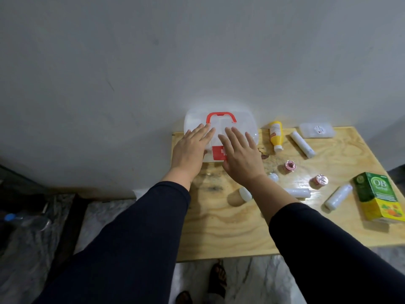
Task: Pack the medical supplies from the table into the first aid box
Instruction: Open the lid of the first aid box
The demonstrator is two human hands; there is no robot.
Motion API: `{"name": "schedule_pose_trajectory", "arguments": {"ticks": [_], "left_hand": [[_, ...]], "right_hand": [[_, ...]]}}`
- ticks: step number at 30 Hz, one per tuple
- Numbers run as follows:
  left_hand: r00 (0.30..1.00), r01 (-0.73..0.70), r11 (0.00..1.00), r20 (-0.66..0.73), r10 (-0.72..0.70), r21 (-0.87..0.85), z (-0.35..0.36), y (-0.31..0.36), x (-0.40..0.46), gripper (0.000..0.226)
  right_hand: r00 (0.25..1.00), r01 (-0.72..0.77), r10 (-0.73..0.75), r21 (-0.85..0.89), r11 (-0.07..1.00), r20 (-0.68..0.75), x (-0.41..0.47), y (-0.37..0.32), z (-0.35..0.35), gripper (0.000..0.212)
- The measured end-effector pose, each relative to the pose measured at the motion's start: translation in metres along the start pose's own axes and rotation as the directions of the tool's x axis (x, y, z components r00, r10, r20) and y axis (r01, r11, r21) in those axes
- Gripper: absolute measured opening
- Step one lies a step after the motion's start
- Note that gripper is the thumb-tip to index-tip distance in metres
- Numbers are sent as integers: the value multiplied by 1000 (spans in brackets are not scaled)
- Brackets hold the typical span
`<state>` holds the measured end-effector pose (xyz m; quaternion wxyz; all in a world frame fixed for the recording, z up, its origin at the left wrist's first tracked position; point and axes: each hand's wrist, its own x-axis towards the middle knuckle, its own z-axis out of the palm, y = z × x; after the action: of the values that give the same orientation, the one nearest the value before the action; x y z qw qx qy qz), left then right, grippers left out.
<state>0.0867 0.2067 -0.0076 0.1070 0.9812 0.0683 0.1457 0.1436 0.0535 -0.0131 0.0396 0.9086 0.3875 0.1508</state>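
While closed, translucent plastic first aid box under flat hands

Pale wooden worktop against a grey wall. On it: white first aid box, yellow bottle, white tubes, tape rolls, green carton, flat clear case.

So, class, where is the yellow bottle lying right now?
In the head view, the yellow bottle lies on the table, right of the first aid box, beside a white tube.
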Motion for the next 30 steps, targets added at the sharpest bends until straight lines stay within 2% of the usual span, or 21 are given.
{"name": "schedule_pose_trajectory", "arguments": {"ticks": [9, 15, 18, 20, 22, 25, 27, 30], "left_hand": [[999, -26, 999, 35, 25, 19, -13, 3, -6, 64], [995, -46, 998, 93, 41, 53, -34, 3, 6, 73], [994, -52, 997, 94, 47, 52, -47, 5, 16, 64], [995, -53, 997, 93, 48, 52, -56, 6, 24, 62], [996, -49, 998, 76, 45, 44, -64, 5, 33, 61], [998, -51, 998, 30, 50, 49, -74, 5, 45, 55], [998, -56, 998, 22, 55, 41, -79, 4, 53, 51], [999, -53, 998, 9, 53, 24, -83, 0, 65, 47]], "right_hand": [[998, 35, -28, 122, 992, -55, -4, 3, -17, 51], [993, 60, -38, 204, 977, -110, 13, 12, -36, 43], [991, 63, -26, 278, 958, -134, 20, 17, -48, 38], [988, 45, -2, 274, 961, -157, 19, 21, -54, 43], [995, -45, 67, 262, 964, -76, 15, 27, -57, 59], [958, -281, 284, 275, 920, 28, 7, 37, -53, 80], [913, -403, 404, 298, 865, 62, 3, 39, -47, 85], [860, -510, 461, 379, 772, 218, 6, 35, -36, 80]]}}
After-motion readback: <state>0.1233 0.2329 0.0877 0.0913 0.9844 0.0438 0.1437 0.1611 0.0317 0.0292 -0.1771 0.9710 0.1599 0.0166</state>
